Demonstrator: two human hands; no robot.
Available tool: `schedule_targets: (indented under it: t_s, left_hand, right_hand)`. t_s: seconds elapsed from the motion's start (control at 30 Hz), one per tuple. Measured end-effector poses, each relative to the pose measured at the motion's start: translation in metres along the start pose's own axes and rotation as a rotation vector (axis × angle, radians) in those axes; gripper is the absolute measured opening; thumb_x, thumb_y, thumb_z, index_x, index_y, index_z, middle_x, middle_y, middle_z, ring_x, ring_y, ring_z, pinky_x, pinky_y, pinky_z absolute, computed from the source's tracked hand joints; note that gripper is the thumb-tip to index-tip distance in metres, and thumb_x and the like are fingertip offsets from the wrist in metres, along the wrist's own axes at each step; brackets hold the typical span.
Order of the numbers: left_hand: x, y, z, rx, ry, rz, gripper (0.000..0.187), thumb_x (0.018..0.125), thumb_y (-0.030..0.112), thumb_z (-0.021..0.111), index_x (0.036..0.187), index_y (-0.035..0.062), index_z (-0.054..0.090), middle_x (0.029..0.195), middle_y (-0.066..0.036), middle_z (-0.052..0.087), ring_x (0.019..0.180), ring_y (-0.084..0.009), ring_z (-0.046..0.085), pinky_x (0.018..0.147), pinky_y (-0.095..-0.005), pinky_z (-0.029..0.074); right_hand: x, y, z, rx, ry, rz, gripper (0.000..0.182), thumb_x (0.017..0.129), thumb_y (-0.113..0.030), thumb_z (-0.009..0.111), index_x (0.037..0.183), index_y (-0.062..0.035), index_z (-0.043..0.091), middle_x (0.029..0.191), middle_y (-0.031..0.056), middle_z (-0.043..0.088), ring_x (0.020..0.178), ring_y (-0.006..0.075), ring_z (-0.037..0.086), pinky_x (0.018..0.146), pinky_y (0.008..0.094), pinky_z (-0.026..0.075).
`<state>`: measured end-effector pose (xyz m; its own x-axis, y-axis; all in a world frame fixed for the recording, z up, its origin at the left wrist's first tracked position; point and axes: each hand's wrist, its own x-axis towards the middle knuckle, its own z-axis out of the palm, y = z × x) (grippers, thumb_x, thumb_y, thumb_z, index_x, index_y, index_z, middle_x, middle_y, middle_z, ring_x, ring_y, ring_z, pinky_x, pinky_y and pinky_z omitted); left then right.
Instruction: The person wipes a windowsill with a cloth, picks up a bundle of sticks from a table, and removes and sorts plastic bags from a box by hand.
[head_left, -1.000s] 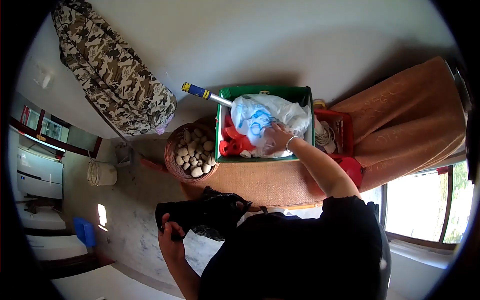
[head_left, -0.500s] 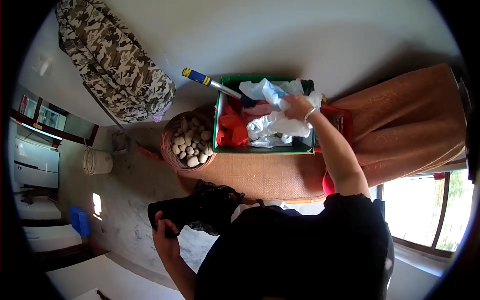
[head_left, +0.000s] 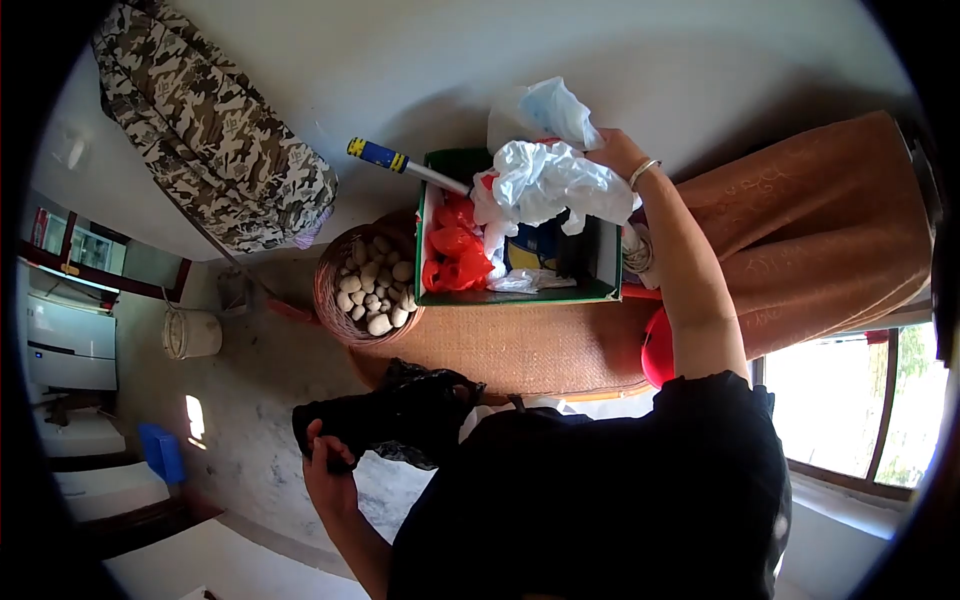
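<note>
My right hand (head_left: 618,155), with a bracelet at the wrist, is closed on white plastic bags (head_left: 555,185) and holds them up over a green box (head_left: 520,297). Inside the box lie red plastic bags (head_left: 460,245), a clear crumpled wrapper (head_left: 533,281) and a dark blue and yellow item partly covered by the white bags. A metal rod with a blue and yellow handle (head_left: 380,155) leans out of the box's left side. Down at the left, my left hand (head_left: 328,455) grips a black plastic bag (head_left: 415,405); its contents are hidden.
A wicker basket of potato-like lumps (head_left: 372,285) stands left of the box. The box rests on a woven mat surface (head_left: 500,345). A brown cloth cover (head_left: 800,220) lies at right, near a red round object (head_left: 657,350). Camouflage fabric (head_left: 215,130) hangs at left; a bucket (head_left: 192,332) stands on the floor.
My right hand has lifted the white bags up from the box toward the wall, uncovering the dark blue and yellow item. My left hand stays on the black bag.
</note>
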<state>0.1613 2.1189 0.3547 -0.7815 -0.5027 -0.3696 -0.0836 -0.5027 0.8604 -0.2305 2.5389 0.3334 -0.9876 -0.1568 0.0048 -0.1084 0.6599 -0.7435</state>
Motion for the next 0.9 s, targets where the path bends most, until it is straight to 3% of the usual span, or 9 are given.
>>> schedule_targets:
  t_s: [0.13, 0.2, 0.47, 0.53, 0.67, 0.7, 0.8, 0.9]
  left_hand:
    - [-0.001, 0.001, 0.001, 0.035, -0.008, 0.019, 0.028, 0.087, 0.018, 0.048, 0.111, 0.0025, 0.048, 0.069, -0.005, 0.054, 0.061, -0.0128, 0.048, 0.057, -0.0236, 0.039]
    - [-0.001, 0.002, 0.002, 0.033, -0.008, 0.009, 0.028, 0.087, 0.018, 0.047, 0.111, 0.0026, 0.048, 0.069, -0.005, 0.054, 0.061, -0.0127, 0.048, 0.057, -0.0236, 0.039]
    - [-0.001, 0.005, 0.005, 0.046, 0.006, 0.005, 0.028, 0.088, 0.018, 0.047, 0.111, 0.0028, 0.048, 0.069, -0.005, 0.053, 0.061, -0.0123, 0.048, 0.057, -0.0238, 0.039]
    - [-0.001, 0.006, 0.002, 0.046, 0.005, 0.019, 0.028, 0.088, 0.018, 0.047, 0.111, 0.0029, 0.048, 0.069, -0.005, 0.053, 0.061, -0.0122, 0.048, 0.057, -0.0238, 0.039]
    - [-0.002, 0.007, 0.000, 0.030, 0.020, 0.026, 0.028, 0.088, 0.018, 0.047, 0.111, 0.0030, 0.048, 0.069, -0.005, 0.053, 0.061, -0.0124, 0.048, 0.057, -0.0237, 0.039]
    - [-0.002, 0.006, -0.002, 0.027, 0.017, 0.019, 0.028, 0.087, 0.018, 0.047, 0.111, 0.0032, 0.048, 0.069, -0.005, 0.053, 0.062, -0.0124, 0.048, 0.059, -0.0239, 0.039]
    - [-0.001, 0.004, -0.004, 0.054, 0.010, 0.020, 0.028, 0.087, 0.017, 0.048, 0.112, 0.0040, 0.048, 0.069, -0.005, 0.053, 0.064, -0.0126, 0.048, 0.063, -0.0243, 0.039]
    - [0.000, 0.004, 0.001, 0.084, 0.000, 0.024, 0.028, 0.086, 0.015, 0.047, 0.113, 0.0049, 0.047, 0.070, -0.004, 0.053, 0.066, -0.0130, 0.048, 0.067, -0.0245, 0.039]
  right_hand:
    - [0.030, 0.021, 0.016, -0.041, 0.035, 0.036, 0.040, 0.060, -0.021, 0.065, 0.094, -0.0002, 0.061, 0.083, 0.0202, 0.062, 0.077, 0.0288, 0.060, 0.072, 0.0345, 0.045]
    - [0.042, 0.029, 0.026, -0.121, 0.066, 0.076, 0.045, 0.064, -0.023, 0.069, 0.103, -0.0029, 0.059, 0.089, 0.0123, 0.063, 0.081, 0.0203, 0.059, 0.075, 0.0314, 0.044]
    - [0.036, 0.000, 0.020, -0.018, 0.086, 0.027, 0.045, 0.065, -0.024, 0.068, 0.102, 0.0005, 0.058, 0.088, 0.0110, 0.063, 0.078, 0.0176, 0.058, 0.073, 0.0297, 0.045]
    - [0.026, -0.009, 0.005, 0.284, 0.041, 0.034, 0.044, 0.067, -0.022, 0.066, 0.103, 0.0014, 0.057, 0.087, 0.0099, 0.062, 0.078, 0.0161, 0.058, 0.072, 0.0285, 0.045]
    - [0.008, -0.017, -0.018, 0.586, 0.004, 0.047, 0.038, 0.073, -0.014, 0.063, 0.106, 0.0017, 0.054, 0.091, 0.0091, 0.061, 0.079, 0.0143, 0.058, 0.071, 0.0264, 0.046]
    - [0.002, -0.016, -0.018, 0.698, 0.035, 0.010, 0.039, 0.071, -0.016, 0.064, 0.103, 0.0045, 0.054, 0.084, 0.0095, 0.062, 0.068, 0.0141, 0.059, 0.063, 0.0267, 0.047]
    - [0.004, 0.016, -0.029, 0.700, 0.026, -0.009, 0.035, 0.072, -0.013, 0.062, 0.103, 0.0033, 0.054, 0.086, 0.0097, 0.062, 0.071, 0.0148, 0.059, 0.065, 0.0279, 0.048]
    - [-0.025, -0.001, -0.032, 1.134, -0.150, 0.027, 0.032, 0.076, -0.011, 0.058, 0.104, 0.0029, 0.053, 0.089, 0.0107, 0.061, 0.076, 0.0170, 0.060, 0.068, 0.0296, 0.050]
